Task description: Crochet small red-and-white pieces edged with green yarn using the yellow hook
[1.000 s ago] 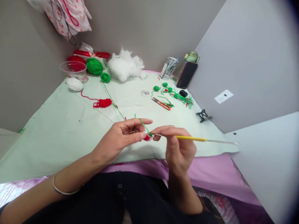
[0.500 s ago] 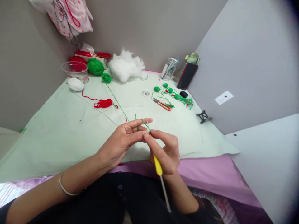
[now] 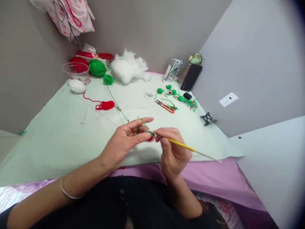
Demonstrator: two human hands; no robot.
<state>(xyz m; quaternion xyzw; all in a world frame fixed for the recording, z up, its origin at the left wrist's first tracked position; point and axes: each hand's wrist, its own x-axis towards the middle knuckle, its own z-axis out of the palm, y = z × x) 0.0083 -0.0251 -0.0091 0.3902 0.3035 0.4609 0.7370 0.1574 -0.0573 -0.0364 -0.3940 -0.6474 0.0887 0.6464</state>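
Note:
My left hand [image 3: 126,138] pinches a small crochet piece [image 3: 150,138] in red, white and green between thumb and fingers. Green yarn [image 3: 118,102] runs over its raised index finger and back to a small green ball [image 3: 108,79]. In my right hand [image 3: 176,151] is a crochet hook [image 3: 182,144] with a yellow handle, held like a pen. Its thin tip meets the top edge of the piece, and its metal rear end points right. My left fingers cover part of the piece.
Thread snips [image 3: 165,106] lie beyond my hands, near small green crocheted pieces [image 3: 180,99] and yarn scraps. Red yarn [image 3: 105,105] and a white ball [image 3: 77,86] lie left. White stuffing [image 3: 128,67] sits at the back, a phone [image 3: 191,78] at the right.
My right hand has turned, so the hook has swung from pointing down toward my body to lying nearly level toward the right. The red part of the piece now shows.

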